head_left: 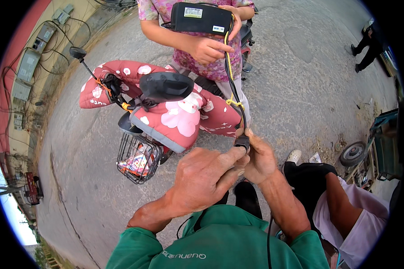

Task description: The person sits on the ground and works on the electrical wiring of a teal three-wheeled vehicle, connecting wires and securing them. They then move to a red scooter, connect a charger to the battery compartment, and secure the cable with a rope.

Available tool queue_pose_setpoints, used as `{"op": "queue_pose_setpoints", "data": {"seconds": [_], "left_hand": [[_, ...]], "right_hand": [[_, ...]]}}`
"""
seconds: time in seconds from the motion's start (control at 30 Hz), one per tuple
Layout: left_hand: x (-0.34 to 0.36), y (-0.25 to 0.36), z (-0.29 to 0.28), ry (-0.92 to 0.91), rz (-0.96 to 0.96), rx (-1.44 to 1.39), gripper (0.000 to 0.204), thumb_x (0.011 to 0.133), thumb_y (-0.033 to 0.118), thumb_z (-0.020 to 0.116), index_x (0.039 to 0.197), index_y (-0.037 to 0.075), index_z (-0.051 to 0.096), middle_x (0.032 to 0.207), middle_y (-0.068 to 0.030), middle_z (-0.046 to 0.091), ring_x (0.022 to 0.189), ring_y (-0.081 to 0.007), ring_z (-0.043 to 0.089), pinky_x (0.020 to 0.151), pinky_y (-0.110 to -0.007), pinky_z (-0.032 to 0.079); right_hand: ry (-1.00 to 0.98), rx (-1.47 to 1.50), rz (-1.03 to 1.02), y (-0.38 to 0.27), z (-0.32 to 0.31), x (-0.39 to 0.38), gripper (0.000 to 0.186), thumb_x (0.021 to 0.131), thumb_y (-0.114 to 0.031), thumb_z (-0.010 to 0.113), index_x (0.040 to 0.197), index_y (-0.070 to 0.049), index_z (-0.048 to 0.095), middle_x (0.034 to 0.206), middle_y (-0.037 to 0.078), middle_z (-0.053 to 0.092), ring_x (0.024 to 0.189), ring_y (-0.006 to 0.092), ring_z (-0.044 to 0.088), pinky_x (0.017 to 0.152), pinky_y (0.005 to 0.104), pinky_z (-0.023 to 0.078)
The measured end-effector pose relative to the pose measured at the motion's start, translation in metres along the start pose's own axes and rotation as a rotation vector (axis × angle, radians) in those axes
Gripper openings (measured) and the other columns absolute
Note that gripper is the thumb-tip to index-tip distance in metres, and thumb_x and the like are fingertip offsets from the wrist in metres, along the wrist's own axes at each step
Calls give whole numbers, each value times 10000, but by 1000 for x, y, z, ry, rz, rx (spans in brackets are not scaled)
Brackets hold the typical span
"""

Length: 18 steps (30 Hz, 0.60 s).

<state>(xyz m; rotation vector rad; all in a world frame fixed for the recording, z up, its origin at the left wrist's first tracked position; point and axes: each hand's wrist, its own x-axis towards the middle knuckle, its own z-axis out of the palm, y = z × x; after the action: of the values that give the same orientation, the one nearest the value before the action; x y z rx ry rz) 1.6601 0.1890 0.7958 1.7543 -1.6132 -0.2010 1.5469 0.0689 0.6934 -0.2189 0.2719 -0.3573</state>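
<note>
A black cable plug [242, 143] is in front of me, with its black cable [234, 89] running up from it. My right hand [261, 160] grips the plug between thumb and fingers. My left hand [206, 172] is closed, its index finger and thumb at the plug's lower end; the exact contact is partly hidden by the fingers. A yellow tie [234, 102] is knotted around the cable. The cable leads to a black charger box [201, 19], which another person's hands [206, 49] hold above, one of them also touching the cable.
A scooter with a red patterned cover [184, 119] stands to the left, with a mirror [166, 86] and a wire basket [139, 158]. Someone in white clothing [352, 215] sits close on my right. A wheel [353, 153] and cart are further right. Meter boxes [29, 65] line the left wall.
</note>
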Motion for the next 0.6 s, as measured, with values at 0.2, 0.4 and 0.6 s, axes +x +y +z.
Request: {"op": "queue_pose_setpoints", "data": {"seconds": [0.2,0.4,0.6], "left_hand": [[14,-28,10,48,138,-167,505,701,-3,787,1186,66,664,1164,-139,641,1064,-328,605,878,-409,508],[19,-39,19,-15,162,-193,485,699,-18,767,1164,52,651,1186,-147,661,1116,-332,629,943,-421,506],[27,-35,23,-114,135,-205,463,694,-28,781,1134,49,658,1129,-131,681,1064,-325,648,919,-421,515]], "right_hand": [[-77,143,120,6,10,-1,297,1071,-340,437,1092,-84,587,826,18,641,601,118,552,540,267,442],[89,-195,12,-3,8,-11,285,1049,-294,494,1118,-31,578,853,55,661,662,123,617,561,253,499],[363,-850,-566,-15,29,-45,250,913,-19,666,1141,45,587,923,126,707,766,132,693,630,236,549]]}}
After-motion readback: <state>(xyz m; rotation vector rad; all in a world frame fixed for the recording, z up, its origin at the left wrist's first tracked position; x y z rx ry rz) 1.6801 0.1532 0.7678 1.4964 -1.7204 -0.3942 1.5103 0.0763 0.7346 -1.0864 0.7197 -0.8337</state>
